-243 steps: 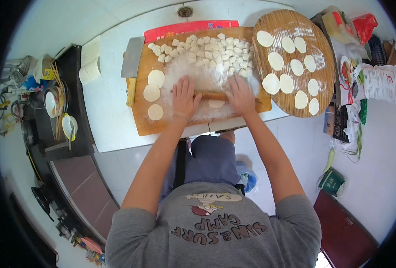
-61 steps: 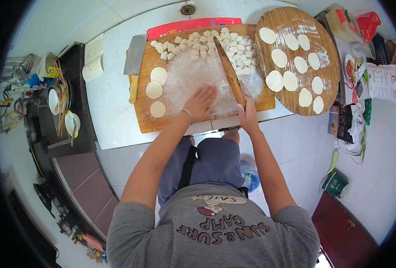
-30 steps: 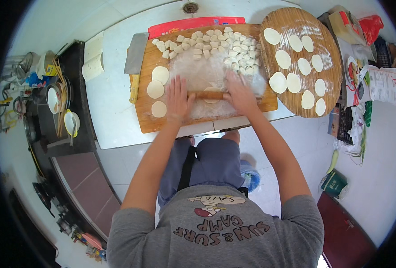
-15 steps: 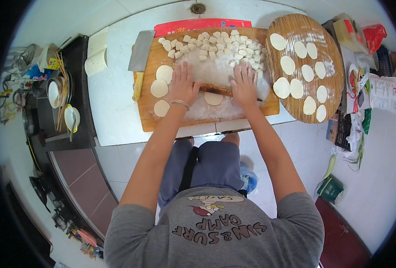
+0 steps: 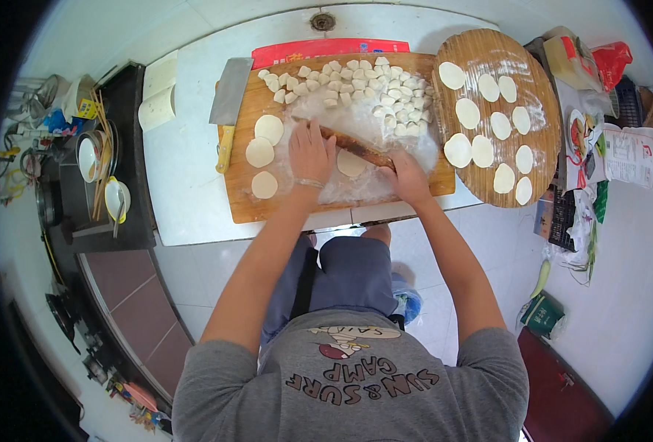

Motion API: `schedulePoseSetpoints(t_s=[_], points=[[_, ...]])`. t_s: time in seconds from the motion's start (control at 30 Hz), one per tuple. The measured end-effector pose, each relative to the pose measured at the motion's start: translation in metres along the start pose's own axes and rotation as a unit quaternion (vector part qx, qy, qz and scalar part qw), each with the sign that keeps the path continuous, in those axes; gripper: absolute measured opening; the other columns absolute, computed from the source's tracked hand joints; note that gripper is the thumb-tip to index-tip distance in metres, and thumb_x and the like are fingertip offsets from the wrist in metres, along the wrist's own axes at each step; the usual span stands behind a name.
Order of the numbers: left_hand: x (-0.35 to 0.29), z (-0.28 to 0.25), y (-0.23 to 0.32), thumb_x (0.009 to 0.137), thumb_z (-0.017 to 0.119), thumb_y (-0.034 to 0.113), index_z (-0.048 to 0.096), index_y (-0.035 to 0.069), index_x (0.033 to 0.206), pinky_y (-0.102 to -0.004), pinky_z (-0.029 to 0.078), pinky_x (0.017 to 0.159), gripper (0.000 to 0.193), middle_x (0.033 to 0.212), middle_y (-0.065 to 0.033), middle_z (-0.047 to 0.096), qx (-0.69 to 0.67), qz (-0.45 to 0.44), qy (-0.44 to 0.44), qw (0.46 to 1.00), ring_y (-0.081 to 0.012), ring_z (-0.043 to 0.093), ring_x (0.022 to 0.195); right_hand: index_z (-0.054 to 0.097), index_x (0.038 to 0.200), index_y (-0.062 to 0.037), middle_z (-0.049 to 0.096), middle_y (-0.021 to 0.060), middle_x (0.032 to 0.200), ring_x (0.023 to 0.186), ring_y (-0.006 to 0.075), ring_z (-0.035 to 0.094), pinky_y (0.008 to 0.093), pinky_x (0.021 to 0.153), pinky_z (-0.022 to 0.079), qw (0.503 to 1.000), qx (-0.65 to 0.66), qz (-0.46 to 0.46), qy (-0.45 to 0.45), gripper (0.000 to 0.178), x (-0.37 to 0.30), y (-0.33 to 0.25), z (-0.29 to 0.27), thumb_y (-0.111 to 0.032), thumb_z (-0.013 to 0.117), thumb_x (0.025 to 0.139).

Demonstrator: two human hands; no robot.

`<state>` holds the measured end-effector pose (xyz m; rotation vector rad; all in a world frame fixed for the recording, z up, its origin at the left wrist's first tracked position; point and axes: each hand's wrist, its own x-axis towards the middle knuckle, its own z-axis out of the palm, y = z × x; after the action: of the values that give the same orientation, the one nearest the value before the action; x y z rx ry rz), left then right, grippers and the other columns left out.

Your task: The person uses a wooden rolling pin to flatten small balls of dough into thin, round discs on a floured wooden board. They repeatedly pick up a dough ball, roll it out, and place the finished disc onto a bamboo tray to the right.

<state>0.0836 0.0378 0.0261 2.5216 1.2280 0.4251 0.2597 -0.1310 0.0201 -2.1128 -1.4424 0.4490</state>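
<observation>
A dark wooden rolling pin [image 5: 356,147] lies slantwise across the floured cutting board [image 5: 249,210], its left end farther from me than its right. My left hand [image 5: 312,156] is on the left part of the pin, fingers over it and thumb on the near side. My right hand [image 5: 409,177] is closed round the right end. Partly under the pin sits a round of dough [image 5: 351,164]. Three flattened dough rounds [image 5: 260,152] line the board's left side. Many small dough pieces [image 5: 356,81] are scattered along its far side, dusted with flour.
To the right, a round wooden board [image 5: 489,177] carries several thin dough wrappers [image 5: 468,113]. A cleaver [image 5: 231,92] with a yellow handle rests at the cutting board's left edge. Bowls and chopsticks [image 5: 104,158] stand on the dark counter at left. Bags and packages [image 5: 634,158] crowd the far right.
The rolling pin has turned, its right end coming nearer to me. My right hand has moved down and closed round that end; my left hand has shifted slightly right.
</observation>
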Motion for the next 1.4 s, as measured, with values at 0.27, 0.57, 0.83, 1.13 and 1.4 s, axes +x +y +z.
schedulePoseSetpoints(t_s=[0.27,0.57,0.83,1.13,1.4], points=[[-0.046,0.035,0.043,0.083,0.064,0.039,0.044,0.001,0.138,-0.0470,0.034,0.102,0.070,0.136,-0.0175,0.045,-0.015,0.101,-0.111,0.989,-0.0361,0.045,0.119,0.058,0.107,-0.0040,0.059,0.0174,0.100,0.093,0.0393,0.058,0.0454,0.077,0.047,0.989,0.091,0.092,0.069,0.028,-0.021,0.001,-0.019,-0.027,0.061,0.091],[-0.061,-0.007,-0.035,0.088,0.057,0.036,0.033,0.003,0.146,-0.0531,0.016,0.115,0.071,0.155,-0.0196,0.025,-0.062,0.225,-0.105,0.967,-0.0411,0.022,0.143,0.058,0.111,-0.0058,0.059,0.0145,0.099,0.096,0.0370,0.058,0.0445,0.082,0.048,0.998,-0.069,-0.008,-0.004,0.036,-0.037,0.022,-0.033,-0.029,0.067,0.084],[-0.035,0.006,-0.049,0.093,0.049,0.041,0.027,0.006,0.150,-0.0542,0.014,0.115,0.071,0.157,-0.0197,0.020,0.012,0.050,-0.017,0.999,-0.0411,0.019,0.144,0.046,0.136,-0.0066,0.047,0.0163,0.138,0.129,0.0339,0.042,0.0481,0.110,0.029,0.977,-0.192,-0.085,-0.028,0.063,0.033,-0.014,-0.002,-0.036,0.064,0.083],[-0.059,0.003,-0.060,0.095,0.046,0.044,0.023,0.008,0.152,-0.0563,0.010,0.116,0.071,0.159,-0.0166,0.017,0.070,0.118,-0.137,0.981,-0.0384,0.014,0.146,0.054,0.124,-0.0072,0.054,0.0156,0.121,0.117,0.0334,0.050,0.0520,0.102,0.035,0.978,-0.161,-0.128,-0.037,0.049,-0.035,0.005,0.007,-0.030,0.065,0.082],[-0.058,0.035,0.054,0.091,0.051,0.048,0.019,-0.003,0.150,-0.0593,0.008,0.115,0.084,0.157,-0.0259,0.012,-0.014,-0.052,-0.094,0.994,-0.0459,0.009,0.144,0.058,0.109,-0.0043,0.058,0.0154,0.094,0.087,0.0372,0.059,0.0442,0.072,0.049,0.995,-0.023,0.021,0.096,0.030,-0.014,-0.004,-0.011,-0.023,0.064,0.087]])
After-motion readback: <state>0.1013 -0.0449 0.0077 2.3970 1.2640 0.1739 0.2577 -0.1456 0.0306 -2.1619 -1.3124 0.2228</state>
